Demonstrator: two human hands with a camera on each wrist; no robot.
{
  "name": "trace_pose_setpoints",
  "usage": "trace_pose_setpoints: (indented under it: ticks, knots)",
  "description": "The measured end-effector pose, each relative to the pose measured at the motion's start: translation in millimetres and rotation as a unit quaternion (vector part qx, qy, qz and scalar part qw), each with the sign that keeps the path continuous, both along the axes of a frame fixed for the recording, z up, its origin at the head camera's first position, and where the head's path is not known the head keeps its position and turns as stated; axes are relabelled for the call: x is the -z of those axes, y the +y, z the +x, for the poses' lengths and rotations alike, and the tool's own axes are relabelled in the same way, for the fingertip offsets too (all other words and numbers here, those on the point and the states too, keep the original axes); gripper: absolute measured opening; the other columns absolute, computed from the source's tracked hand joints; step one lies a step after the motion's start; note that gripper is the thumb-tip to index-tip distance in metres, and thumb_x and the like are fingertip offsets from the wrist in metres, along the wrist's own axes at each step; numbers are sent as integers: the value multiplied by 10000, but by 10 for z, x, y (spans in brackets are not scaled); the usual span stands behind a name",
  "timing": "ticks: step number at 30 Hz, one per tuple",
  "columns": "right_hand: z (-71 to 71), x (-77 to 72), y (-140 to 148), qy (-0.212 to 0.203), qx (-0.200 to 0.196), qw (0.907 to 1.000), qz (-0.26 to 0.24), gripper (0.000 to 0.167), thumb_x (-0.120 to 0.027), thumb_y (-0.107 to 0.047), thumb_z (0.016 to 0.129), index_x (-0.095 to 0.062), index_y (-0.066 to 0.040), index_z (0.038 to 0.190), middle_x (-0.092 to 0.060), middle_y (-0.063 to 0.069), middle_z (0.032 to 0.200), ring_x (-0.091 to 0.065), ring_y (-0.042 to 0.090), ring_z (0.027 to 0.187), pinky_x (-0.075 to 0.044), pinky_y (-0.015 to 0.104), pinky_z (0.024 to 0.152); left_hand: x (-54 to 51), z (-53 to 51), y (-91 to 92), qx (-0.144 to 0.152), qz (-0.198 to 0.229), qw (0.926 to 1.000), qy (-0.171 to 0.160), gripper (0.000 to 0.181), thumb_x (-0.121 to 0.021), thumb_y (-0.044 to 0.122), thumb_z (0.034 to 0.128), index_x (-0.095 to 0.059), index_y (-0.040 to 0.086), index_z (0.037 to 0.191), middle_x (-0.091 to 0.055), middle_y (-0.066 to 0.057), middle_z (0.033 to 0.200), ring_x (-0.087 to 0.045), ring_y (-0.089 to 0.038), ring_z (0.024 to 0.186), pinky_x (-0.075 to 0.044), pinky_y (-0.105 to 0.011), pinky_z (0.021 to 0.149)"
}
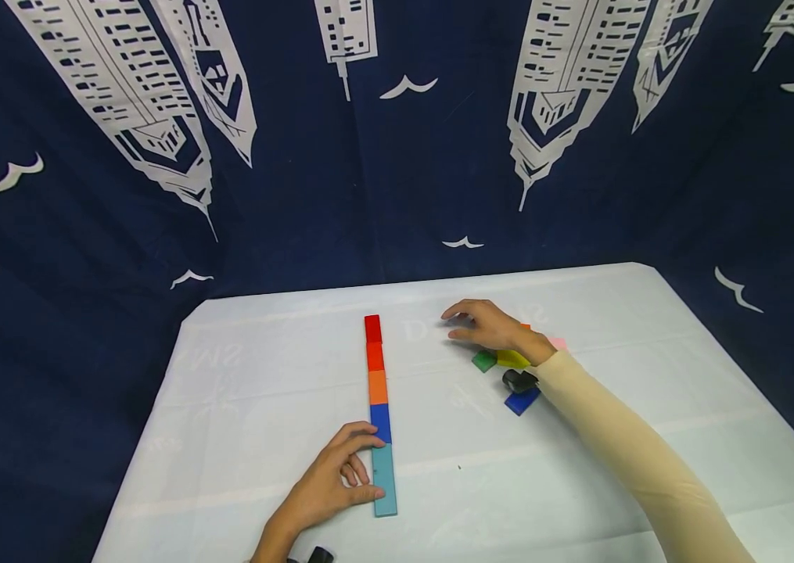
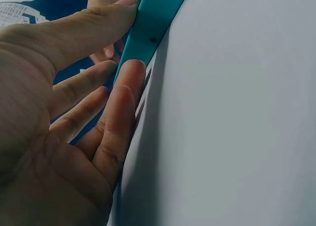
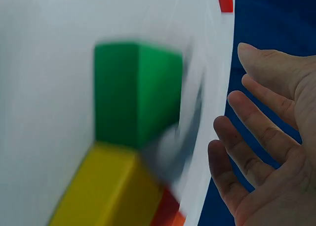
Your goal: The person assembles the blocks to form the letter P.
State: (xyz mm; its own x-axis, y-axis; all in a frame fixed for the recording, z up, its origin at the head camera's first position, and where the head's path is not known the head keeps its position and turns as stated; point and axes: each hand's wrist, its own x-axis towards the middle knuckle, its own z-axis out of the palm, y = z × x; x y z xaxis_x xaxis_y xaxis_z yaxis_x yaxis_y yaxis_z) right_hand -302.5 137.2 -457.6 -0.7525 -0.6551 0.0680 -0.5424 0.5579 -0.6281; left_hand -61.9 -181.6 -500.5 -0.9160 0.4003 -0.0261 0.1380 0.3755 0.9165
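Well, left side first. From my distant seat I see the left hand (image 1: pixel 329 478) on the teal block (image 1: pixel 385 469), the nearest piece of a straight row on the tabletop (image 1: pixel 263 438). Its thumb meets the block's left edge toward the near end; the foremost fingers (image 2: pixel 120 110) meet it toward the far end, and another fingertip reaches the blue block (image 1: pixel 382 414) just beyond. Gap between thumb and fingers moderate, with the teal block held lightly between them. How hard they press, I cannot tell.

Row order, going away from me: teal, blue, orange block (image 1: pixel 378 388), then two red blocks (image 1: pixel 375 357), all end to end, lying flat.

Right side: the right hand (image 1: pixel 491 324) hovers to the right of the row's far half. Thumb and fingers (image 3: pixel 261 137) stand well apart, loosely bent, with nothing between them. Under and beside the wrist I note the green block (image 1: pixel 484 360), touching the yellow block (image 1: pixel 511 359); a pink piece (image 1: pixel 560 343) and an orange sliver (image 1: pixel 526 326) show partly, hidden by the arm. Nearer me, a second blue block (image 1: pixel 522 402) lies below the black wrist camera (image 1: pixel 515 381), beside the cream sleeve (image 1: pixel 636 461).
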Motion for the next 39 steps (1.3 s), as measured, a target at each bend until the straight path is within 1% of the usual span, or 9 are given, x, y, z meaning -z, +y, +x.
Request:
trace_pose_setpoints:
  ticks: [3,7,11,17,22,26,29,36,39]
  knots:
    - [-5,-13,149,-161,287,9995,33,361,-715,-157,929,-655,-25,1260,-644,143,1285,-586,360,1167,-474,527,1016,-4,-2,-3,-9,10,10000,-1,545,-866,250,788,-630,190,1275,-431,-38,1494,-622,-107,783,-534,-223,693]
    - [-4,-31,315,-334,623,9974,114,352,-710,-151,933,-660,-46,1265,-631,149,1296,-585,364,1150,-476,524,1010,-5,2,-5,-15,16,10000,-3,543,-866,254,788,-631,192,1273,-432,-40,1494,-623,-111,781,-533,-222,692]
    - [-7,-19,454,-357,790,9960,214,337,-701,-117,935,-658,-41,1260,-620,164,1295,-573,375,1151,-471,532,1021,9,14,-9,-6,-5,10000,-31,542,-863,257,792,-632,181,1276,-430,-43,1495,-620,-99,784,-530,-219,698]
    - [-16,25,647,-278,836,9956,308,306,-671,-61,939,-662,-33,1244,-608,190,1276,-547,395,1129,-465,546,1015,43,33,-25,31,-131,9998,150,555,-859,266,796,-627,151,1288,-437,-64,1484,-615,-52,770,-535,-215,695]
    - [-16,68,803,-163,823,9957,398,278,-655,-9,929,-682,-29,1205,-624,203,1238,-580,374,1071,-496,536,981,56,26,-26,64,-154,9995,265,560,-855,271,799,-624,144,1293,-438,-65,1480,-612,-32,766,-537,-213,695]
    - [4,69,886,-186,826,9952,494,278,-644,7,928,-688,-41,1198,-633,205,1228,-600,355,1049,-504,546,977,57,24,-17,94,-134,9996,246,557,-854,271,801,-623,145,1292,-436,-68,1482,-612,-33,767,-538,-214,694]
    - [6,54,918,-274,872,9946,495,291,-630,18,936,-682,-50,1215,-635,199,1244,-600,353,1071,-493,555,997,44,19,-15,79,-104,9997,226,554,-857,267,799,-626,148,1288,-436,-67,1482,-614,-44,770,-536,-216,691]
    - [-14,60,955,-95,817,9956,449,301,-642,30,927,-683,-43,1216,-654,193,1220,-617,345,1050,-504,548,979,-1,6,-13,49,-31,9999,153,545,-858,264,797,-630,159,1280,-434,-56,1489,-616,-65,776,-531,-220,692]
    - [-15,70,954,-74,846,9951,515,293,-632,9,944,-680,-51,1227,-655,187,1211,-610,329,1033,-505,535,971,-6,4,-7,43,-9,9999,136,545,-859,261,796,-631,160,1280,-434,-57,1488,-618,-71,777,-532,-221,690]
